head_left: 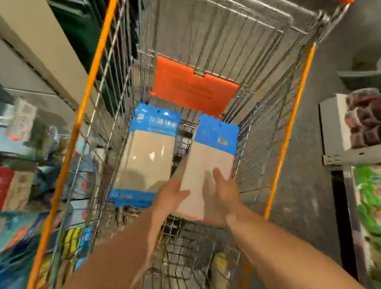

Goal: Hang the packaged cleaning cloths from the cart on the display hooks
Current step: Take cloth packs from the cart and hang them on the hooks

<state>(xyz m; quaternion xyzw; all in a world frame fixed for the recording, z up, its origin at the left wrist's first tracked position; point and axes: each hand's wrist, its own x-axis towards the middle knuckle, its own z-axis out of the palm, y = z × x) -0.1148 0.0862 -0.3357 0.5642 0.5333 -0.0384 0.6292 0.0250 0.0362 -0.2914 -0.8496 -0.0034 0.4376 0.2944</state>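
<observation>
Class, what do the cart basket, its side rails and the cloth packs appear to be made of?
Cart basket: shiny metal wire, going by its gleaming grid.
Side rails: likely orange plastic, matte and uniform.
Cloth packs: probably clear glossy film over beige cloth, given the glare spots, with blue printed headers.

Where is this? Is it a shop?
Most likely a shop aisle, yes. A wire shopping cart with orange trim holds packaged cleaning cloths, and shelves stacked with blurry goods stand on both sides.
</observation>
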